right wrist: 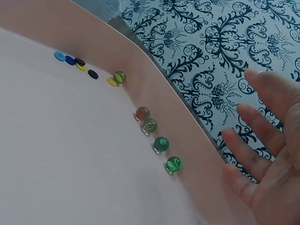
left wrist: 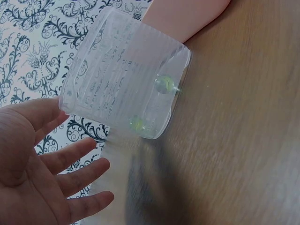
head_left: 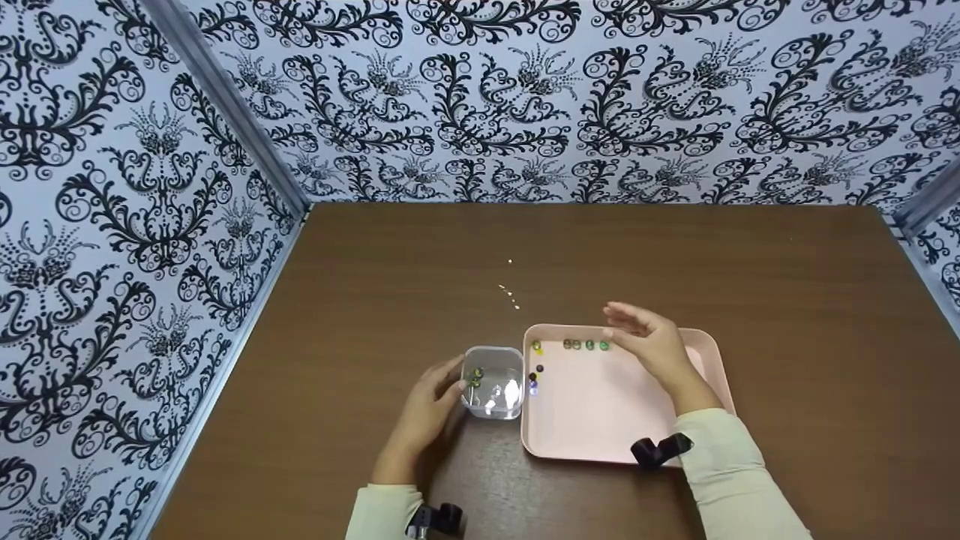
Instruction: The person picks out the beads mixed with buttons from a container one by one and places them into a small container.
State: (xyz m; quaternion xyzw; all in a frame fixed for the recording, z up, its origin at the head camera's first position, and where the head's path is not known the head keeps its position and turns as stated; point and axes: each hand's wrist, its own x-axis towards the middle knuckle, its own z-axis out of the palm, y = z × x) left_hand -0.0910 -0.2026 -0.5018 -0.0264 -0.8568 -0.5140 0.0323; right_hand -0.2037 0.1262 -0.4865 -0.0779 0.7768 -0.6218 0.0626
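Note:
A clear plastic container (head_left: 495,382) stands on the table with a few greenish glass marbles (left wrist: 164,85) at its bottom. Beside its left wall is my left hand (head_left: 429,405), fingers spread, the thumb at the rim; whether it touches is hard to tell. To the container's right lies a pink tray (head_left: 592,420). Along its far wall sit several glass marbles (right wrist: 161,144), and near its left wall are small flat discs (right wrist: 93,74) in blue, yellow and dark tones. My right hand (head_left: 651,345) hovers over the tray's far right part, fingers extended and holding nothing.
The brown wooden table (head_left: 337,315) carries everything. A few small white specks (head_left: 510,294) show on it beyond the container. Patterned panels (head_left: 525,97) rise behind the table and along its sides.

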